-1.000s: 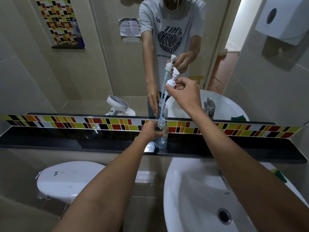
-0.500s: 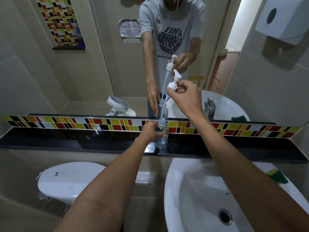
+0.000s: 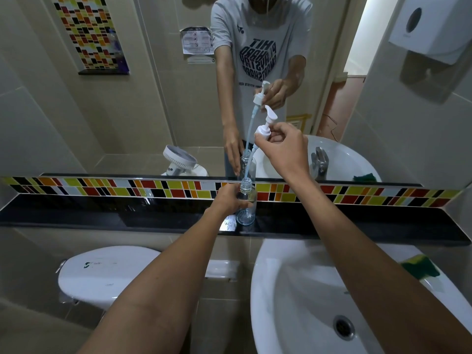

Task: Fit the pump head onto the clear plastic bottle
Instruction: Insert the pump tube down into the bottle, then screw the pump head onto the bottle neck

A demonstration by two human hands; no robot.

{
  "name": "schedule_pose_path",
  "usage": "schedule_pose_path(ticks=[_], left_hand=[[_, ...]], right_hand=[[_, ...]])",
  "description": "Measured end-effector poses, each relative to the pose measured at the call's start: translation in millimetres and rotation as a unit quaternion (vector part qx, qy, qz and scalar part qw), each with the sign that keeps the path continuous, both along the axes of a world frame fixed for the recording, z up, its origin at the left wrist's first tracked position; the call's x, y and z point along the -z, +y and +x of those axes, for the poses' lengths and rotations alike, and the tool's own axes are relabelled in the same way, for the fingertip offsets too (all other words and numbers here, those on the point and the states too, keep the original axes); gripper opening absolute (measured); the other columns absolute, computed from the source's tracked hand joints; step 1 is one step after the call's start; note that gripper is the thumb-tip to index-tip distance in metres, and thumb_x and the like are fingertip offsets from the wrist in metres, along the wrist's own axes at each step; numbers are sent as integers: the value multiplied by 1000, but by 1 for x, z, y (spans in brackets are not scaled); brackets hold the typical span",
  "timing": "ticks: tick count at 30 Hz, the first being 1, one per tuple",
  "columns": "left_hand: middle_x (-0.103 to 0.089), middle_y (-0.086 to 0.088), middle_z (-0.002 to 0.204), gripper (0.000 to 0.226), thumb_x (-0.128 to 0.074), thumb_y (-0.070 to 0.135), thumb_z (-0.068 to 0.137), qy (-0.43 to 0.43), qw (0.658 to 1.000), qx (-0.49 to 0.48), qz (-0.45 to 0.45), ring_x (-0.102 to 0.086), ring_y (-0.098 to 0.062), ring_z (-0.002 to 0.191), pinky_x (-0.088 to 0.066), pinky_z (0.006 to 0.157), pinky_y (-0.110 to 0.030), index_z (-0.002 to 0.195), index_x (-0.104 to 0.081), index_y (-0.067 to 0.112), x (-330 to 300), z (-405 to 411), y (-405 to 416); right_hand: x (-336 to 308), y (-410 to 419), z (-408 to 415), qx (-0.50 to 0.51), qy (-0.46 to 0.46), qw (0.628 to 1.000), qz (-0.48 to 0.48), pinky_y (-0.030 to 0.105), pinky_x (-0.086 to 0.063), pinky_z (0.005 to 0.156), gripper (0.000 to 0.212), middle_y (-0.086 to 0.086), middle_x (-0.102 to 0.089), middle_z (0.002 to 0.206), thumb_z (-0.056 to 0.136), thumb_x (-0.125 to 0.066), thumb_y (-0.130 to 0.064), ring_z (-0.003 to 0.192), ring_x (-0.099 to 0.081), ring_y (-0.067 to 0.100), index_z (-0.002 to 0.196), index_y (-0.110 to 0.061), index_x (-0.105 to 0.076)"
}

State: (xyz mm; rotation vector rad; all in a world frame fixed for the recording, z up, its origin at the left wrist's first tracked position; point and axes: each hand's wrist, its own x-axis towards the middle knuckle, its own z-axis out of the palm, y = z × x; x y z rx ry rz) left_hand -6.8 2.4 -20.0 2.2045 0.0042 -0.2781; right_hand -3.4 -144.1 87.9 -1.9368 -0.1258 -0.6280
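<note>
A clear plastic bottle (image 3: 246, 210) stands upright on the black ledge (image 3: 102, 215) below the mirror. My left hand (image 3: 228, 199) grips its side. My right hand (image 3: 283, 146) pinches the white pump head (image 3: 265, 126) well above the bottle, tilted left. The pump's pale dip tube (image 3: 249, 164) curves down from it, and its lower end sits in the bottle's threaded neck. The collar is clear of the neck. The mirror repeats both hands and the pump.
A white sink (image 3: 293, 290) lies below right, with a green and yellow sponge (image 3: 419, 268) on its rim. A white toilet cistern lid (image 3: 107, 272) is at lower left. A paper dispenser (image 3: 429, 29) hangs on the right wall. A coloured tile strip (image 3: 102, 187) backs the ledge.
My right hand has lowered slightly with the pump head, feeding the dip tube further into the bottle neck. My left hand and the bottle have stayed put.
</note>
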Motion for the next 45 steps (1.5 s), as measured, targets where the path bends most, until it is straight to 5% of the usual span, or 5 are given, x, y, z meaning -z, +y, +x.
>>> schedule_pose_path(ticks=[12,19,26,32,45], left_hand=[[-70,-7,111,47,-82,12,79,-4,1000,-4,-10,-63,-22,109,-45,79,-23,123,-65,8,8,5,3],[-68,1,95,41,-85,16,76,-12,1000,0,-12,-62,-13,90,-46,76,-25,113,-69,8,14,11,7],[-55,12,73,29,-86,10,75,-2,1000,-10,-18,-51,-4,69,-42,71,-24,87,-61,19,18,16,10],[-63,-2,98,57,-89,15,72,-10,1000,-14,-7,-62,-19,92,-56,83,-36,125,-66,11,19,15,9],[-66,-12,120,59,-86,9,75,1,1000,-15,-21,-59,-19,103,-53,89,-35,129,-63,8,24,19,8]], right_hand=[[21,3,5,0,31,999,-25,6,-45,55,24,6,-71,82,83,-78,-27,57,-57,-1,94,-7,-76],[54,13,12,-53,114,991,-41,23,-59,74,33,-1,-71,79,84,-81,-24,73,-68,10,109,-4,-73],[81,13,20,-83,163,981,-70,13,-53,73,36,3,-73,86,84,-83,-18,76,-68,10,114,0,-73],[94,13,18,-96,191,974,-73,27,-60,81,39,3,-73,87,81,-86,-17,78,-70,13,113,0,-73],[105,10,18,-95,173,977,-82,38,-63,82,37,2,-77,91,77,-88,-22,83,-74,16,109,-7,-76]])
